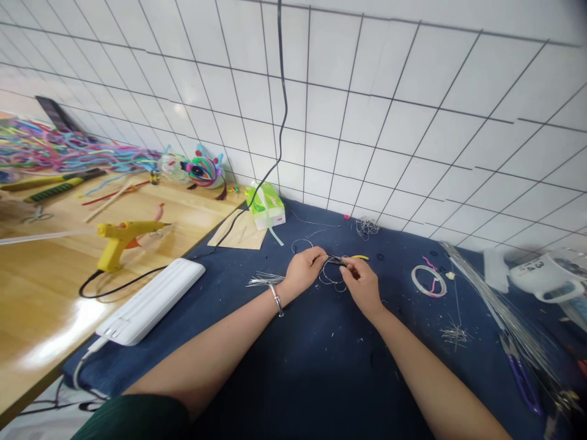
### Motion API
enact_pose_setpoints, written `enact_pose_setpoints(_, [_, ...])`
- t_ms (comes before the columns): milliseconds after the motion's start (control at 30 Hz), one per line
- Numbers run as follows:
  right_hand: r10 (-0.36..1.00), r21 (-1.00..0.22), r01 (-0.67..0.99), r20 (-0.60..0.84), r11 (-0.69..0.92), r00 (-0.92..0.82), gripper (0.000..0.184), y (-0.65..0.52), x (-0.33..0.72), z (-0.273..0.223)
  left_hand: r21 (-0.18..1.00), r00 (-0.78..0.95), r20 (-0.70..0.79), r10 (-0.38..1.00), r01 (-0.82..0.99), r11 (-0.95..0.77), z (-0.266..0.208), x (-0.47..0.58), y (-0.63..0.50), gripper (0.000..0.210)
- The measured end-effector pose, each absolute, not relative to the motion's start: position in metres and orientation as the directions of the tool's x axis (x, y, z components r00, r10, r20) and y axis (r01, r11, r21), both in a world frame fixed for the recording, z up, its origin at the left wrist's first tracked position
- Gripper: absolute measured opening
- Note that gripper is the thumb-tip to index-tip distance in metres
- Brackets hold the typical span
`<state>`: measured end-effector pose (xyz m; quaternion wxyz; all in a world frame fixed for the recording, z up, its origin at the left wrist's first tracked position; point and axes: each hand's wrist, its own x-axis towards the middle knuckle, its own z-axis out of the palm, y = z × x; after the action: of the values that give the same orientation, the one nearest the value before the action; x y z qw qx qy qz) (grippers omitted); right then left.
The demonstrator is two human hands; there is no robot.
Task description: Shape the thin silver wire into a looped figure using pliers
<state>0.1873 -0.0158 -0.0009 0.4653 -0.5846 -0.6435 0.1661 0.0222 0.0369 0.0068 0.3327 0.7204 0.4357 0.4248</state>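
My left hand (302, 270) is closed in a pinch on a thin wire (322, 276), which bends into loose loops between my hands. Close beside it, my right hand (364, 285) also pinches the wire, near a small dark piece (336, 261) that I cannot make out clearly. A short yellow piece (360, 257) shows just behind my right fingers; whether it joins the dark piece, I cannot tell. Cut wire lengths (266, 280) lie in a bundle by my left wrist, partly behind it.
A yellow glue gun (131, 235) and a white power bank (151, 300) are to the left. Tissues (266, 206) stand by the wall. On the right lie a tape ring (428, 281), long wires (498, 311), purple-handled scissors (523, 376) and a white mug (548, 275).
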Motion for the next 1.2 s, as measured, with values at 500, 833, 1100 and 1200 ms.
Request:
enact_pose_setpoints(500, [0.912, -0.705, 0.650, 0.409, 0.285, 0.044, 0.017, -0.015, 0.187, 0.001, 0.633, 0.363, 0.381, 0.850, 0.568, -0.526, 0.005, 0.014, 0.045, 0.017])
enact_pose_setpoints(833, [0.884, -0.546, 0.752, 0.457, 0.369, -0.102, 0.023, -0.015, 0.188, 0.002, 0.588, 0.476, 0.397, 0.785, 0.524, -0.616, 0.004, 0.016, 0.044, 0.019])
enact_pose_setpoints(1100, [0.881, -0.486, 0.791, 0.454, 0.371, -0.134, 0.021, -0.017, 0.187, 0.001, 0.549, 0.543, 0.409, 0.734, 0.495, -0.673, 0.012, 0.018, 0.036, 0.022])
enact_pose_setpoints(1200, [0.882, -0.478, 0.794, 0.447, 0.375, -0.148, 0.020, -0.017, 0.187, 0.000, 0.461, 0.579, 0.429, 0.693, 0.520, -0.719, 0.016, 0.016, 0.034, 0.023])
